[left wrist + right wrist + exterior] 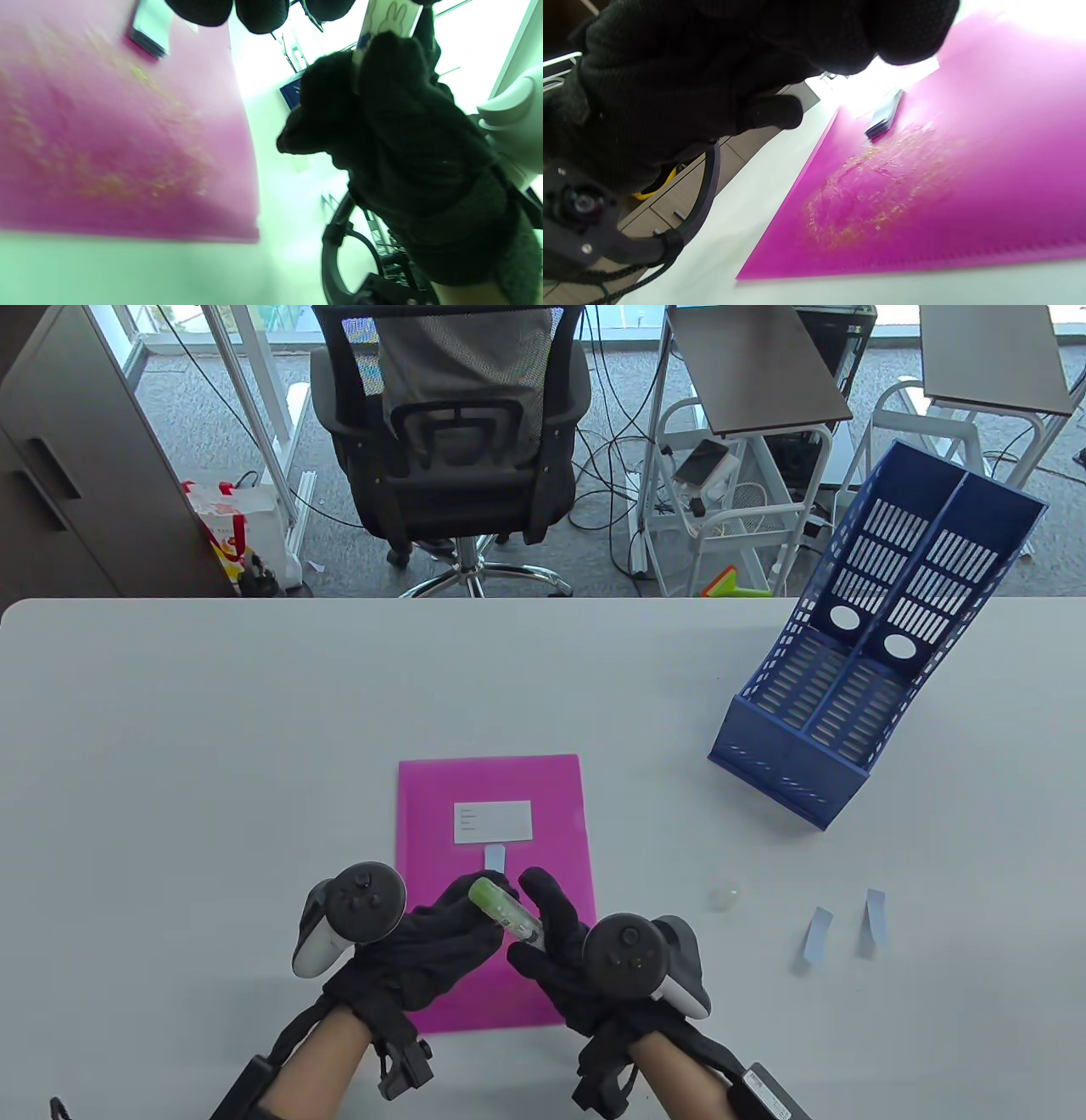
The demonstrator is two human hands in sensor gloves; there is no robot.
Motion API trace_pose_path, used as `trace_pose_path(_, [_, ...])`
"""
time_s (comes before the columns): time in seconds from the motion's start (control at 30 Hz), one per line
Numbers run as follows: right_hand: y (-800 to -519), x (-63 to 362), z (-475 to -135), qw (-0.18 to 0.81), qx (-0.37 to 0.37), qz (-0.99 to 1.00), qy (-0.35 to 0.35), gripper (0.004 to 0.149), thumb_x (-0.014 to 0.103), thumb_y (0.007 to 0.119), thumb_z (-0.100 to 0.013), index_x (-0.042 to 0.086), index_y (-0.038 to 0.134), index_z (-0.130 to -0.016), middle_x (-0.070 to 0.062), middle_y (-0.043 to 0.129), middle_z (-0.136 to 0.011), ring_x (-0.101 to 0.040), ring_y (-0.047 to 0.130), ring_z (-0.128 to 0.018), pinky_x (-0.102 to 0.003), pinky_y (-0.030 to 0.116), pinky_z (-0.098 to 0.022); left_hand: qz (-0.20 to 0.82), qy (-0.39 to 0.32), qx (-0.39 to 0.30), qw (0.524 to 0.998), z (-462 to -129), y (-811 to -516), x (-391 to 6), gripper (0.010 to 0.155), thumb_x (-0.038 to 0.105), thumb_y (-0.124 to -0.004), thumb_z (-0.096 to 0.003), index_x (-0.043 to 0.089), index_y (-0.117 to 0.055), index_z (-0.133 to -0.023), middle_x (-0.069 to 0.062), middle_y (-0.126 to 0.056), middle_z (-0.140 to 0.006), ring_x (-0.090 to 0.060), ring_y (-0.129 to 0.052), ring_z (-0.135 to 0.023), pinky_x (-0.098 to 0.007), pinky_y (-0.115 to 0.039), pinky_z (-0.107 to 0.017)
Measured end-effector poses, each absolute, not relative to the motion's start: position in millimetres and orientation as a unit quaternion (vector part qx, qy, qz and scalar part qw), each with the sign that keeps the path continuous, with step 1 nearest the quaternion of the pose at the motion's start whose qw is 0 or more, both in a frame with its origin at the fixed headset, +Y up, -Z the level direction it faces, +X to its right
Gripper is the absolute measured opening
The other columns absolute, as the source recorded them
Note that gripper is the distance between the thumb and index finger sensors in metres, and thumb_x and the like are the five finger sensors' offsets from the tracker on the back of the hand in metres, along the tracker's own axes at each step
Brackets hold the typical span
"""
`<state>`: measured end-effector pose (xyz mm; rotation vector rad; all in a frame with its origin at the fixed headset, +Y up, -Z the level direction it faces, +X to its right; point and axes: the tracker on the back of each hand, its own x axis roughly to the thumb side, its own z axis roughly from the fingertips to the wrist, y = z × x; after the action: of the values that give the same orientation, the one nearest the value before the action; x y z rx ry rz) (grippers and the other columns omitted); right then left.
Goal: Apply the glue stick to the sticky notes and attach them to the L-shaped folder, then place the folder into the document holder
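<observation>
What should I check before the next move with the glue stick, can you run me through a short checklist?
1. Glue stick held: ok, the right hand grips it, with the left hand at its green end.
2. Glue stick cap off: cannot tell; a small clear piece lies on the table.
3. Pink folder flat on the table: ok.
4. A sticky note on the folder: ok, one lies below the white label.
5. Spare notes in reach: ok, two notes lie to the right.
6. Blue document holder upright, slots free: ok.
</observation>
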<state>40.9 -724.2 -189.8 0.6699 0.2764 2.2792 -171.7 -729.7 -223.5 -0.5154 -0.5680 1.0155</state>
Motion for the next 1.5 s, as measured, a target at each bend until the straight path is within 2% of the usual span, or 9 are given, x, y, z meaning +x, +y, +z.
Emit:
trace_pose_path(0.13, [-719, 31, -183, 0.294, 0.287, 0.907, 0.095, 0.081, 0.034, 0.056, -0.062, 0.019, -0.016, -0.095, -0.005, 0.07, -0.087, -0.019, 0.084, -0.058, -0.048, 0.072, -0.058, 0.526, -0.253, -0.233, 0.778, -219, -731, -163, 0.059, 0.051, -0.061, -0.0553, 0.024, -0.048, -0.106, -0.008, -0.032, -0.118, -0.02, -0.058, -0.108, -0.05, -0.056, -0.078])
trace_pose_path(0.23, [-714, 26, -178, 0.222, 0.299, 0.926, 0.067, 0.085, 0.038, 0.056, -0.062, 0.007, -0.017, -0.093, -0.006, 0.075, -0.084, -0.017, 0.088, -0.053, -0.046, 0.076, -0.054, 0.536, -0.244, -0.227, 0.776, -216, -729, -159, 0.057, 0.05, -0.061, -0.055, 0.022, -0.051, -0.104, -0.008, -0.037, -0.116, -0.019, -0.063, -0.105, -0.048, -0.058, -0.078])
trace_pose_path(0.4, [-703, 40, -182, 0.18, 0.298, 0.936, 0.057, 0.082, 0.045, 0.061, -0.06, 0.009, 0.001, -0.104, -0.007, 0.085, -0.077, -0.019, 0.093, -0.048, -0.046, 0.079, -0.051, 0.519, -0.232, -0.197, 0.799, -222, -727, -169, 0.058, 0.052, -0.062, -0.053, 0.022, -0.051, -0.102, -0.01, -0.042, -0.114, -0.021, -0.072, -0.1, -0.044, -0.066, -0.073])
trace_pose_path(0.53, [-685, 87, -192, 0.127, 0.242, 0.962, 0.0, 0.075, 0.044, 0.063, -0.059, 0.013, 0.019, -0.111, -0.011, 0.082, -0.087, -0.026, 0.092, -0.061, -0.05, 0.075, -0.057, 0.523, -0.204, -0.167, 0.81, -226, -724, -191, 0.057, 0.054, -0.066, -0.0497, 0.034, -0.052, -0.101, -0.015, -0.059, -0.109, -0.026, -0.086, -0.089, -0.044, -0.077, -0.063])
trace_pose_path(0.6, [-676, 119, -197, 0.086, 0.202, 0.975, -0.02, 0.071, 0.043, 0.065, -0.059, 0.014, 0.03, -0.113, -0.014, 0.075, -0.097, -0.032, 0.087, -0.075, -0.053, 0.07, -0.063, 0.512, -0.193, -0.145, 0.824, -227, -723, -204, 0.057, 0.055, -0.069, -0.0476, 0.039, -0.053, -0.1, -0.012, -0.081, -0.097, -0.022, -0.099, -0.075, -0.04, -0.085, -0.053])
trace_pose_path(0.73, [-669, 193, -198, -0.01, 0.098, 0.994, -0.043, 0.07, 0.042, 0.07, -0.058, 0.014, 0.038, -0.113, -0.016, 0.063, -0.109, -0.039, 0.075, -0.09, -0.058, 0.062, -0.068, 0.486, -0.171, -0.114, 0.85, -230, -722, -223, 0.057, 0.055, -0.071, -0.0465, 0.038, -0.057, -0.098, -0.005, -0.094, -0.08, -0.015, -0.106, -0.054, -0.033, -0.089, -0.039])
trace_pose_path(0.93, [-708, 254, -193, -0.051, -0.001, 0.998, 0.031, 0.068, 0.044, 0.075, -0.054, 0.016, 0.046, -0.109, -0.014, 0.068, -0.103, -0.033, 0.079, -0.082, -0.053, 0.067, -0.066, 0.412, -0.127, -0.049, 0.901, -232, -721, -237, 0.058, 0.057, -0.072, -0.0458, 0.033, -0.062, -0.097, 0.003, -0.096, -0.063, -0.005, -0.1, -0.033, -0.028, -0.086, -0.03])
trace_pose_path(1.17, [-727, 254, -196, -0.102, -0.049, 0.97, 0.217, 0.076, 0.053, 0.078, -0.05, 0.017, 0.043, -0.107, -0.009, 0.07, -0.095, -0.023, 0.082, -0.069, -0.048, 0.072, -0.061, 0.358, -0.108, -0.019, 0.927, -229, -721, -244, 0.066, 0.059, -0.069, -0.0466, 0.022, -0.048, -0.097, 0.005, -0.096, -0.056, -0.004, -0.098, -0.024, -0.027, -0.085, -0.024])
trace_pose_path(1.5, [-742, 250, -199, -0.173, -0.04, 0.968, 0.178, 0.061, 0.044, 0.079, -0.052, 0.014, 0.058, -0.101, -0.003, 0.084, -0.078, -0.013, 0.089, -0.049, -0.039, 0.08, -0.049, 0.366, -0.1, -0.016, 0.925, -228, -723, -250, 0.063, 0.059, -0.069, -0.0463, 0.021, -0.052, -0.094, 0.005, -0.096, -0.054, -0.004, -0.098, -0.023, -0.028, -0.085, -0.024])
